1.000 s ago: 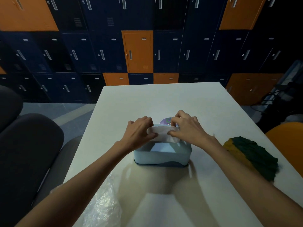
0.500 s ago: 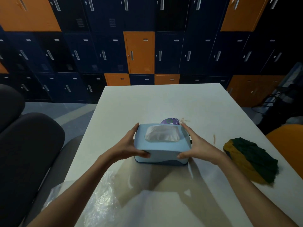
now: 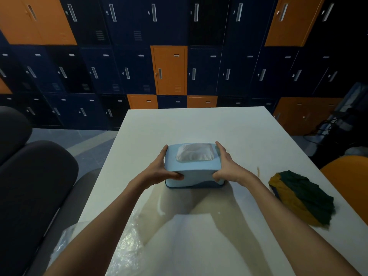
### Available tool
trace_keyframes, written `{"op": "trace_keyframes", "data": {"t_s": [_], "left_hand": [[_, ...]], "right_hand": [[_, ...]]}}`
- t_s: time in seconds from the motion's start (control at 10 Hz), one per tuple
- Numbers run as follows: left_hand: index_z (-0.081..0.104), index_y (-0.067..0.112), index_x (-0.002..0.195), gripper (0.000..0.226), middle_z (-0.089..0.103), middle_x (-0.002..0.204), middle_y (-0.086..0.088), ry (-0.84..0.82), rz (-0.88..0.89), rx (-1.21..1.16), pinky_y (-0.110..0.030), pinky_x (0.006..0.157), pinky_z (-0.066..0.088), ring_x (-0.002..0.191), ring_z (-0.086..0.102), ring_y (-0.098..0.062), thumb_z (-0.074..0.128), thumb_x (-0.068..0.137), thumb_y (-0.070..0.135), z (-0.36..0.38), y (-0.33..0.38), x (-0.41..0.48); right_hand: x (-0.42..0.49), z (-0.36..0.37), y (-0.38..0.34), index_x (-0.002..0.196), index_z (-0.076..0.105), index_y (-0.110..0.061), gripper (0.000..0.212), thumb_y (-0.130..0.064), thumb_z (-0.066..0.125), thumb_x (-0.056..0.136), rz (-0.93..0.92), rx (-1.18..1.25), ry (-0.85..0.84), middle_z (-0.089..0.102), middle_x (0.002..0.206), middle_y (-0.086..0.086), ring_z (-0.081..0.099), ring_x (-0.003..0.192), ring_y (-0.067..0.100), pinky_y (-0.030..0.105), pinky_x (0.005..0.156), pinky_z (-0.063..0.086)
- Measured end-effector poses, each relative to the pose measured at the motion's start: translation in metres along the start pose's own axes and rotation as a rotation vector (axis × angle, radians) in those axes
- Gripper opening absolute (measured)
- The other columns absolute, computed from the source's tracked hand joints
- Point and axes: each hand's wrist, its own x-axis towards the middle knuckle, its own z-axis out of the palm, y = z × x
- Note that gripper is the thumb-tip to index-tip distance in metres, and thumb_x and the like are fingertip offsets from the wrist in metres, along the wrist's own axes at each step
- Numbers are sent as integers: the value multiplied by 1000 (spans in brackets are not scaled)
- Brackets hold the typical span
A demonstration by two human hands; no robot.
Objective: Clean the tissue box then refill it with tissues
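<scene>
Blue tissue box (image 3: pixel 192 174), white tissues (image 3: pixel 194 153) on top, is gripped by left hand (image 3: pixel 159 170) and right hand (image 3: pixel 227 166).

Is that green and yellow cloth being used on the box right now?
No, the cloth lies on the table apart from the tissue box, which the left hand and right hand hold by its sides.

Two forearms show, bare along their whole visible length from the lower edge of the view to the wrists. The left hand (image 3: pixel 159 172) and the right hand (image 3: pixel 227 168) are likewise bare.
</scene>
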Motion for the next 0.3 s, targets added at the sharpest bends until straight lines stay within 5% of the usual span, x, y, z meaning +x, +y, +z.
{"op": "trace_keyframes", "data": {"t_s": [0.2,0.3], "left_hand": [[-20,31,152,125,12,161,2,-116,-86,132,-32,111,27,144,24,-24,81,78,25,-5,7,0],[-18,37,151,122,7,164,2,-209,-195,202,-48,117,22,148,17,-26,78,78,42,-25,31,-6]], "right_hand": [[-1,-5,-3,146,-19,-42,122,8,61,70,15,-130,-70,9,154,4,34,126,31,38,89,50],[3,-26,-15,140,-30,-47,123,11,57,76,81,-279,-163,19,153,16,50,108,30,37,80,52]]}}
